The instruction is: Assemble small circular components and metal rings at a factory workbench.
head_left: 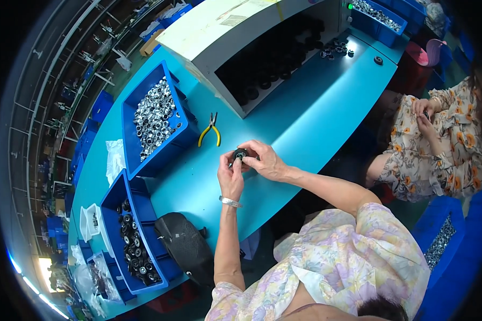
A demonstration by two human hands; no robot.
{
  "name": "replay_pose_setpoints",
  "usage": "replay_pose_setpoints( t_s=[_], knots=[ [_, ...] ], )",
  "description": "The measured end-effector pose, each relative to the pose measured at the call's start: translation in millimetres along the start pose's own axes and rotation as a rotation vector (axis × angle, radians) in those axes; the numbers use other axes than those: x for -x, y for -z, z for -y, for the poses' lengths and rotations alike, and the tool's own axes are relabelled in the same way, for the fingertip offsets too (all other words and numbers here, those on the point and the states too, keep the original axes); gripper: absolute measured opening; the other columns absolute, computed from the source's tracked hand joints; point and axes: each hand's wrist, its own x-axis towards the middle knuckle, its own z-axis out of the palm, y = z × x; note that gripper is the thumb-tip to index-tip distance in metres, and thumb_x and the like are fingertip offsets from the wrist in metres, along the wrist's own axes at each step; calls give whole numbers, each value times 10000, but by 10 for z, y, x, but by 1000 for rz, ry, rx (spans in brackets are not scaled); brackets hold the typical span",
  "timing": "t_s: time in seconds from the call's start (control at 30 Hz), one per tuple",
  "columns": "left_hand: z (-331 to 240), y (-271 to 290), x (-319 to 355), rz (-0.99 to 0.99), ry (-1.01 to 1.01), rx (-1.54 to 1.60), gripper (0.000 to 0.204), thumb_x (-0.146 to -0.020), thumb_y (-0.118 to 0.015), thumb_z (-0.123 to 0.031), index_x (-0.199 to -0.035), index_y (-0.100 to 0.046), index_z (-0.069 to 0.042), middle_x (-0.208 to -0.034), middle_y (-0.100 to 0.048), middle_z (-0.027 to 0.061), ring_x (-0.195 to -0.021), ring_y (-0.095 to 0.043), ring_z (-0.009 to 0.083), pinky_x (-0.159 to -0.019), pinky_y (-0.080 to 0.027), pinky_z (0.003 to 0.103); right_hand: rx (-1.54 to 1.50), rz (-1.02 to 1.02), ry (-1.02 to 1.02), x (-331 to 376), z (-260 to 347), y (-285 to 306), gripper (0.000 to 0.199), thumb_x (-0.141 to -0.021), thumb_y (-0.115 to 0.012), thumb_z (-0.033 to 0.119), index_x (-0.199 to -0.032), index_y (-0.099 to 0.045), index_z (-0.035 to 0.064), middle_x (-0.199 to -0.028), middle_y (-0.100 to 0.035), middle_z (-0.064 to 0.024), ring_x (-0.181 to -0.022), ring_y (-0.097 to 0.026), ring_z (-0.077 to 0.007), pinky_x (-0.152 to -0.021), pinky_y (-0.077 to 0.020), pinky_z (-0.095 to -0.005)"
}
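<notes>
Above the teal table (300,128), my two hands meet around a small round black part (240,154) with a lighter center. My left hand (230,174) grips it from the left, thumb laid on its face. From the right, my right hand (265,161) has its fingers closed on the same part. The fingers hide much of its rim. Just beyond my hands, yellow-handled pliers (210,131) lie on the table with their handles spread.
A blue bin of shiny metal parts (156,120) stands left, with a blue bin of black round parts (136,249) nearer. A black bag (185,246) sits beside it. A white open-fronted box (198,45) holds dark rings. At right, another person's hands (426,115) hold something small.
</notes>
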Motion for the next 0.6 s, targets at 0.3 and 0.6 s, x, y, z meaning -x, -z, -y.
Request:
replay_pose_setpoints(
  t_s=[0.3, 0.6],
  knots=[
    [-329, -275, 518, -216, -104, -256, 112, -905, -539, -22, -987, -512, 50, -824, -647, 120, -625, -647, 154, -548, -545, 280, -382, -84, -102, 414, 111, -179, 159, -837, -563, 33, -987, -543, -18, -857, -603, -79, -730, -591, -122, -653, -507, -271],
    [-437, -415, 1012, -235, -103, -217, 138, -918, -530, -18, -1034, -513, 54, -860, -652, 117, -622, -646, 151, -542, -544, 263, -242, -37, -19, 826, 329, -9, 183, -826, -568, 18, -1005, -550, -13, -840, -606, -54, -701, -571, -93, -637, -485, -240]
  ],
)
